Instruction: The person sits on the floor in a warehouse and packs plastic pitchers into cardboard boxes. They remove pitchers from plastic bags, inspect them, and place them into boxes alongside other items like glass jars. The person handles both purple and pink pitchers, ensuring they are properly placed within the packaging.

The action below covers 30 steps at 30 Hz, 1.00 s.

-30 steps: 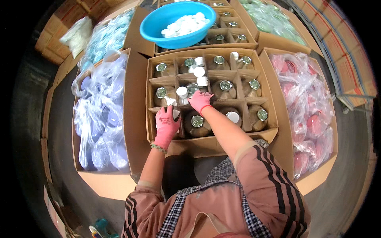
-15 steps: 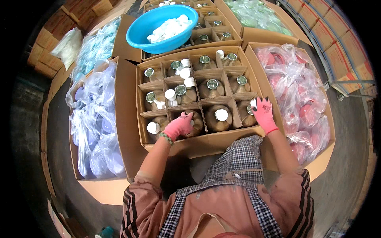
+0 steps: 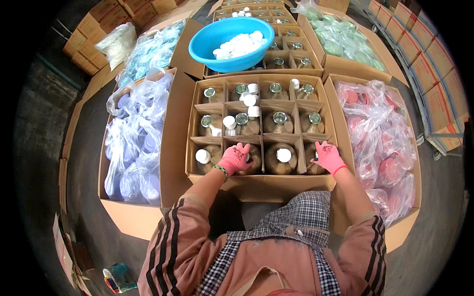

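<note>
A divided cardboard box (image 3: 256, 182) in front of me holds several round clear glass bottles (image 3: 280, 118). My left hand (image 3: 235, 158), in a pink glove, is closed over the top of the second front bottle; a bit of white cap shows beside the fingers. My right hand (image 3: 328, 156), gloved the same, grips a white cap at the mouth of the front right bottle, mostly hidden by the fingers. White caps (image 3: 283, 155) also sit on the third front bottle and at the front left one. More loose white caps (image 3: 250, 100) rest on the dividers among the uncapped bottles.
A blue basin (image 3: 232, 66) of white caps stands on another bottle box behind. Open cartons flank me: bagged purple items (image 3: 133, 143) at left, bagged red items (image 3: 380, 143) at right. Beyond are bagged blue (image 3: 153, 49) and green items (image 3: 340, 39). Stacked cartons (image 3: 439, 74) line the right.
The view has shifted, so the boxes appear lower and further right. My right hand has come down over the front right bottle's mouth with the cap. My left hand stays at the second front bottle.
</note>
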{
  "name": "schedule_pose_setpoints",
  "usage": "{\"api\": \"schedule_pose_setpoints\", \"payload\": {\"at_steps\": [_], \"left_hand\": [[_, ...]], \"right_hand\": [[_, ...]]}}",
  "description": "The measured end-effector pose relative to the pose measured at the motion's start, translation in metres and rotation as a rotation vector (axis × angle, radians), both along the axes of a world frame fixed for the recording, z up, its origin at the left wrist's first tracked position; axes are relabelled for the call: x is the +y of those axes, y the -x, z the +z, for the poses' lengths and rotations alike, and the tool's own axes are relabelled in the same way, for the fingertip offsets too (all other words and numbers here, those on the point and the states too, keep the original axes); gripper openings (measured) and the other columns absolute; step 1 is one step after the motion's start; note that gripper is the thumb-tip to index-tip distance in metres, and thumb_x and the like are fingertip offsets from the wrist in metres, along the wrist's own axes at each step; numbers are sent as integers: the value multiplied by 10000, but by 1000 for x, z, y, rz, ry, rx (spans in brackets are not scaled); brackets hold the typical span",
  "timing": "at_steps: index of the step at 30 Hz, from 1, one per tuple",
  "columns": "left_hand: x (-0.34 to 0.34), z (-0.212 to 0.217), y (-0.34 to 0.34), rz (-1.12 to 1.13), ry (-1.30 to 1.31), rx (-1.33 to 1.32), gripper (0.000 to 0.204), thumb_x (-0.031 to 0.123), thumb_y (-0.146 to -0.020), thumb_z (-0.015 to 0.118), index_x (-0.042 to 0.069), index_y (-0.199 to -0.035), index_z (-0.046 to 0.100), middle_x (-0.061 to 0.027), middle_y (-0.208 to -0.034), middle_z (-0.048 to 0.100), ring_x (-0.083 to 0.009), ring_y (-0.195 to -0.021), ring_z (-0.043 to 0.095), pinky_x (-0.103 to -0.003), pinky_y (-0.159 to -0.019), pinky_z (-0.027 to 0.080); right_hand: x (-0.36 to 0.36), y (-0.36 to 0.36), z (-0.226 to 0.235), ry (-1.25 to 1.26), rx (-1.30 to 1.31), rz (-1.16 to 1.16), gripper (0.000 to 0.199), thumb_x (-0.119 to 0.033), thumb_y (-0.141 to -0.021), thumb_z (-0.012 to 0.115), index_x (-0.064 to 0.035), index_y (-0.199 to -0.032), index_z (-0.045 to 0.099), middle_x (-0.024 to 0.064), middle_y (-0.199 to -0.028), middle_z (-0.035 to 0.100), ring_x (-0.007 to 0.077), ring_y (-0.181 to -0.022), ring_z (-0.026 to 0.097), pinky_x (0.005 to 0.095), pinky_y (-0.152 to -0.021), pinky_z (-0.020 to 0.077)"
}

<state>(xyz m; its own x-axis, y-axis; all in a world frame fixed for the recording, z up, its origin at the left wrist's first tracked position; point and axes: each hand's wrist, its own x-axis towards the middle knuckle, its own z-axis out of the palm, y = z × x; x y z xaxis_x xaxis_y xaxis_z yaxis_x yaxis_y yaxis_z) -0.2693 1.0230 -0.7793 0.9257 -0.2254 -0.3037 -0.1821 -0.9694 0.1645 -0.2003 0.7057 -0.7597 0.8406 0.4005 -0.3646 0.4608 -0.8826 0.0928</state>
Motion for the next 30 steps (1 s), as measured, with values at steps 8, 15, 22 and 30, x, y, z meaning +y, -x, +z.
{"api": "schedule_pose_setpoints", "payload": {"at_steps": [8, 15, 22, 30], "left_hand": [[25, 31, -39, 143, 118, -273, 590, 422, -695, 586, 25, -1096, 412, -202, -1039, 464, -335, -929, 492, -408, -775, 415], [66, -19, -90, 201, -103, -151, 448, 282, -700, 603, 94, -1074, 442, -156, -1033, 486, -320, -967, 465, -415, -790, 392], [126, 12, -76, 408, 251, -575, 522, 216, -628, 685, 77, -1061, 427, -188, -981, 451, -347, -903, 483, -402, -771, 420], [150, -26, -90, 482, -44, -276, 615, 357, -657, 657, 24, -1096, 385, -199, -1075, 408, -336, -950, 484, -385, -791, 424]], "right_hand": [[1, -3, -25, -169, -133, -48, 298, -347, -746, 533, -61, -816, 573, 141, -819, 547, 280, -789, 555, 373, -708, 452], [18, 2, -48, -211, -336, -326, 241, -295, -736, 548, -58, -781, 548, 147, -816, 528, 300, -750, 543, 386, -676, 447], [44, -3, -25, -363, -578, -204, 579, -413, -740, 550, -1, -1132, 437, 231, -1044, 472, 378, -976, 445, 430, -875, 347], [239, -104, 14, -689, -275, -91, 586, -426, -692, 598, -71, -1132, 447, 202, -1047, 445, 342, -956, 450, 410, -823, 382]]}}
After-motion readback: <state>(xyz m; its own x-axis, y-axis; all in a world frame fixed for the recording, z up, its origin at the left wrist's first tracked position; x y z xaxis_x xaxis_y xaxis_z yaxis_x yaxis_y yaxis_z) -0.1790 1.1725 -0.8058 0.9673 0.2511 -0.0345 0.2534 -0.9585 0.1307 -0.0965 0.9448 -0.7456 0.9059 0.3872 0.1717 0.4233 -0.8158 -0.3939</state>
